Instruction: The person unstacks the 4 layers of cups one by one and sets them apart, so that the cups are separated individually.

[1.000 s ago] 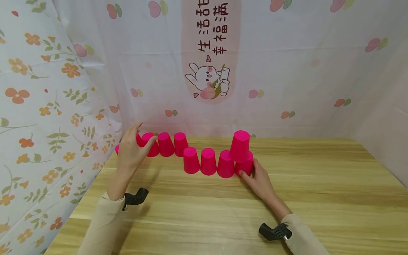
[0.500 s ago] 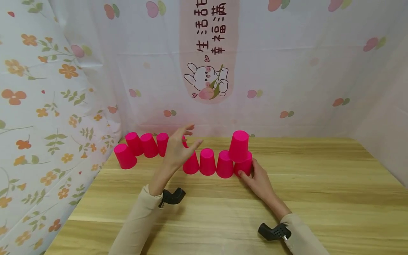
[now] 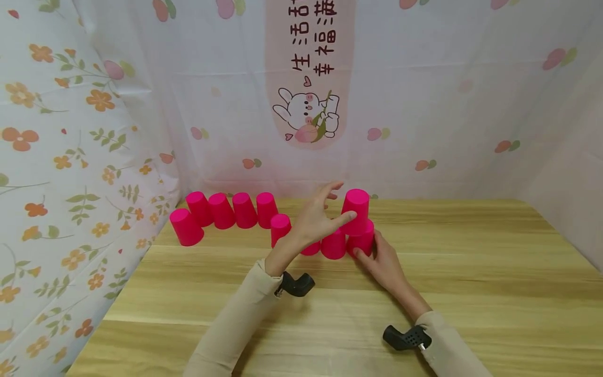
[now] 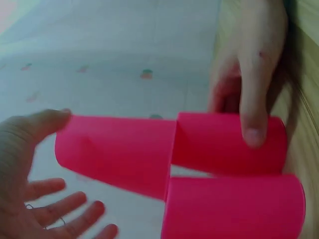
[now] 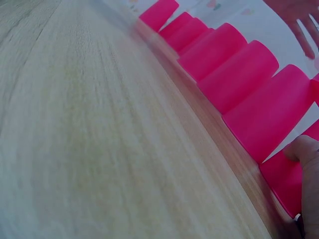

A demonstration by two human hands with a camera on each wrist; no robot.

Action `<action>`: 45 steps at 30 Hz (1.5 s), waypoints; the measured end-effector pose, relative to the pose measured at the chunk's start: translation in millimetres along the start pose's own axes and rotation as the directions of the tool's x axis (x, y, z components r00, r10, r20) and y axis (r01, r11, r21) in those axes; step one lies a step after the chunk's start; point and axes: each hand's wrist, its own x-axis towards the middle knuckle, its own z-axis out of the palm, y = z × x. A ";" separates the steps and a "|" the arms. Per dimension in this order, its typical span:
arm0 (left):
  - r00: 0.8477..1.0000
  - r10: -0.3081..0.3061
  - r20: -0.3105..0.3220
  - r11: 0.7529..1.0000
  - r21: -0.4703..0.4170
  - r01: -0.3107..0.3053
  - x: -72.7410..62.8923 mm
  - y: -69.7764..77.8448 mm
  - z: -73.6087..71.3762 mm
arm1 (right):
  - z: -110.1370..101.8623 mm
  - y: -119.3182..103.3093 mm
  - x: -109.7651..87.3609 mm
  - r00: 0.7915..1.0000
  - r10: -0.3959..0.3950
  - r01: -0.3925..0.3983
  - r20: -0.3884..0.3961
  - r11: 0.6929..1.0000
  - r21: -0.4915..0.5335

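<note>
An upside-down pink cup (image 3: pixel 356 203) sits raised across two others at the right end of the front row. My left hand (image 3: pixel 313 217) is beside it, fingers spread; in the left wrist view its thumb (image 4: pixel 47 122) is right at the raised cup's narrow end, the other fingers apart from it. With thumb and fingers, my right hand (image 3: pixel 388 267) grips the end cup (image 3: pixel 360 243) underneath. Its neighbour (image 3: pixel 333 245) stands close on the left. Two more front-row cups are partly hidden by the left hand and wrist.
Several more upside-down pink cups (image 3: pixel 245 211) stand in a back row on the left, with one cup (image 3: pixel 186 228) at the far left end. The wooden table (image 3: pixel 471 283) runs to a printed cloth backdrop (image 3: pixel 424 120). Black camera mounts (image 3: pixel 298 284) stick out from both wrists.
My left hand has swept rightward from the back-row cups on the left, over the front row, to the raised cup. My right hand has kept its grip on the end cup.
</note>
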 end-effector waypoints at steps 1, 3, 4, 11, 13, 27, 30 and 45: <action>0.999 -0.028 0.024 1.000 0.005 0.028 1.3 1.9 2.7 | -0.1 -0.1 0.1 1.000 0.001 -0.001 0.001 1.000 0.001; 0.996 -0.068 0.058 0.998 0.016 0.067 2.6 4.5 7.2 | -0.3 -0.3 0.4 1.000 0.005 -0.005 0.005 1.000 0.005; 0.994 -0.081 0.069 0.997 0.020 0.080 2.9 5.0 9.3 | -0.3 -0.4 0.6 1.000 0.006 -0.006 0.007 1.000 0.007; 0.997 -0.042 0.065 0.999 -0.014 0.043 4.5 3.4 18.0 | -1.1 -1.4 1.5 1.000 0.007 -0.007 0.007 1.000 -0.001; 0.998 -0.027 0.056 0.999 -0.028 0.029 5.0 3.2 18.9 | -1.5 -1.9 1.7 1.000 0.008 -0.008 0.009 1.000 -0.001; 1.000 0.006 0.003 0.995 -0.096 -0.006 4.8 3.6 17.0 | -3.9 -3.3 1.1 1.000 0.011 -0.010 0.006 1.000 -0.015; 0.999 0.011 -0.039 0.991 -0.131 -0.016 3.5 3.6 13.2 | -4.6 -3.7 0.4 1.000 0.007 -0.007 -0.007 1.000 -0.018; 0.980 0.033 -0.198 0.992 -0.114 -0.057 -11.3 -9.4 -18.0 | -1.1 -0.1 -1.6 1.000 0.015 -0.015 -0.005 1.000 -0.004</action>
